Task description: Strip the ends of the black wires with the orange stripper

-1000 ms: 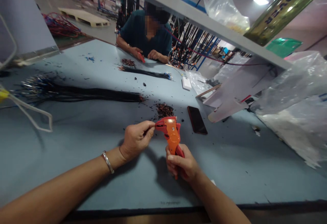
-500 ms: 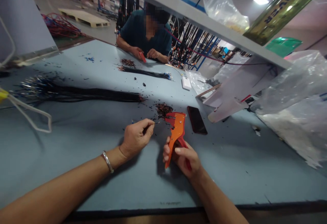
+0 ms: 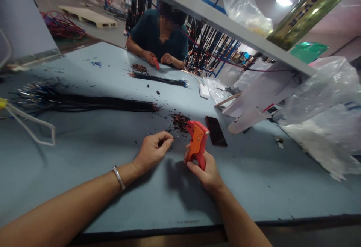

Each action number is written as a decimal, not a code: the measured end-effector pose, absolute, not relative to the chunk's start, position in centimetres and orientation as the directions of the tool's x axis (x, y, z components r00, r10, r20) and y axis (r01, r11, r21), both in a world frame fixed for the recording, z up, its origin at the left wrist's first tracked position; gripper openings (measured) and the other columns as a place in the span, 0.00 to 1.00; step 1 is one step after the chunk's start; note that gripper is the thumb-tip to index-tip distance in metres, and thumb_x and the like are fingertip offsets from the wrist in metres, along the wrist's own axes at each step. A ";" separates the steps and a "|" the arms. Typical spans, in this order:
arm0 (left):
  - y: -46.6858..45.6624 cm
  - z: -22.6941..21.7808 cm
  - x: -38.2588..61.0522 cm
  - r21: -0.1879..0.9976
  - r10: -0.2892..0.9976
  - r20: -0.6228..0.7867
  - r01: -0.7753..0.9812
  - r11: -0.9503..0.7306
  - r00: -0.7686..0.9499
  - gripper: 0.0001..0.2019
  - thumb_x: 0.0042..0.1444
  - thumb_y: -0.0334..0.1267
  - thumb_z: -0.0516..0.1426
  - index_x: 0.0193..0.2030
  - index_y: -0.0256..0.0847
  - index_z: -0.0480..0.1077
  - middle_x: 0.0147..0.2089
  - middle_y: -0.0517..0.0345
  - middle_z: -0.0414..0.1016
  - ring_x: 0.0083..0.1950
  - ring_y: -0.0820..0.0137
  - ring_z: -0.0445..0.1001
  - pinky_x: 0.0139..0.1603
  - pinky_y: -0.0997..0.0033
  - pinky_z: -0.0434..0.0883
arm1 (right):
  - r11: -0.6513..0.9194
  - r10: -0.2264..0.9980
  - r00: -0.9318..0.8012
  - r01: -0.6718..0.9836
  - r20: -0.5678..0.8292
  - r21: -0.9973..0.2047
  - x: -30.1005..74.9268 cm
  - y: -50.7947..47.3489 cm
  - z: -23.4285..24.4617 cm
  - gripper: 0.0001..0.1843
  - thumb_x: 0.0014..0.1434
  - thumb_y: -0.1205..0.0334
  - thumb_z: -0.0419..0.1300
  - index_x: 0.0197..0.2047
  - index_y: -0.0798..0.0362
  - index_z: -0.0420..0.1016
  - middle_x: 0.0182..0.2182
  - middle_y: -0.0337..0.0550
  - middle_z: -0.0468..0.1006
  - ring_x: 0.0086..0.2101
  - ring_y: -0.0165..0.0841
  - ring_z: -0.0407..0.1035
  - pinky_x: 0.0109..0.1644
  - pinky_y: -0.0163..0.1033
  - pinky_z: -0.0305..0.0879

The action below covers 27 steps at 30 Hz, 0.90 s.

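Note:
My left hand [image 3: 153, 150] pinches a thin dark wire [image 3: 175, 138], whose short end sticks out past the thumb to the right. Wrapped in my right hand [image 3: 207, 170] is an orange and red wire stripper [image 3: 199, 140], held upright with its jaws toward the upper left. The wire's tip lies a little left of the tool, apart from it. Just behind both hands is a pile of small dark and copper-coloured scraps [image 3: 179, 122]. A long bundle of black wires [image 3: 104, 103] lies beyond my left hand.
A phone [image 3: 216, 131] lies right of the wire stripper. Across the blue table [image 3: 118, 209] a co-worker [image 3: 158, 36] holds a red tool, near a smaller wire bundle [image 3: 159, 78]. Plastic bags [image 3: 324, 115] lie at right; a bent white rod [image 3: 34, 126] stands at left.
My right hand has turned the wire stripper more upright, and its handles are closer together. My left hand stays nearly in place with the wire.

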State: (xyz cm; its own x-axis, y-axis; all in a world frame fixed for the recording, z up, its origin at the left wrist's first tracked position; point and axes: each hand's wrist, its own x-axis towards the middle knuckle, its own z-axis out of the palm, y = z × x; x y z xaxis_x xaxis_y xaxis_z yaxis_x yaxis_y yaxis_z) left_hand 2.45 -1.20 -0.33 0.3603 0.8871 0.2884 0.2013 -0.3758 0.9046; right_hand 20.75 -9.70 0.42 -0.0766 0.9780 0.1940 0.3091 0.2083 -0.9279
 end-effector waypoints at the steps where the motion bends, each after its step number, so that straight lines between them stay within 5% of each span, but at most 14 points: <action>1: -1.2 -0.3 2.5 0.914 0.887 0.271 0.188 -0.358 0.374 0.11 0.57 0.40 0.53 0.31 0.36 0.72 0.25 0.61 0.70 0.27 0.74 0.66 0.28 0.77 0.63 | 0.263 0.964 -0.078 0.434 0.255 -0.861 20.7 -9.7 0.4 0.16 0.55 0.62 0.58 0.48 0.53 0.66 0.31 0.41 0.72 0.30 0.34 0.68 0.38 0.40 0.66; 5: -1.2 -0.2 2.5 0.945 0.857 0.247 0.084 -0.317 0.452 0.12 0.56 0.43 0.54 0.31 0.35 0.72 0.26 0.59 0.72 0.29 0.72 0.68 0.30 0.76 0.65 | 0.389 0.901 -0.153 0.703 0.407 -0.596 20.1 -9.5 0.0 0.20 0.55 0.64 0.57 0.52 0.54 0.65 0.39 0.48 0.74 0.37 0.39 0.70 0.43 0.43 0.67; 11: -1.3 -0.1 2.6 0.974 0.859 0.207 -0.016 -0.226 0.469 0.07 0.49 0.37 0.58 0.31 0.35 0.73 0.30 0.58 0.77 0.32 0.69 0.73 0.36 0.74 0.70 | 0.399 0.869 -0.218 0.839 0.445 -0.369 20.2 -9.0 -0.7 0.25 0.51 0.65 0.55 0.54 0.56 0.64 0.44 0.55 0.75 0.42 0.45 0.69 0.46 0.49 0.67; 27: -1.1 -0.3 2.6 0.989 0.815 0.147 -0.082 -0.122 0.560 0.08 0.48 0.37 0.60 0.33 0.35 0.77 0.36 0.53 0.82 0.36 0.65 0.77 0.40 0.69 0.73 | 0.390 0.862 -0.217 0.860 0.458 -0.329 20.4 -8.8 -0.7 0.25 0.51 0.64 0.55 0.53 0.57 0.65 0.43 0.54 0.75 0.41 0.44 0.70 0.44 0.48 0.67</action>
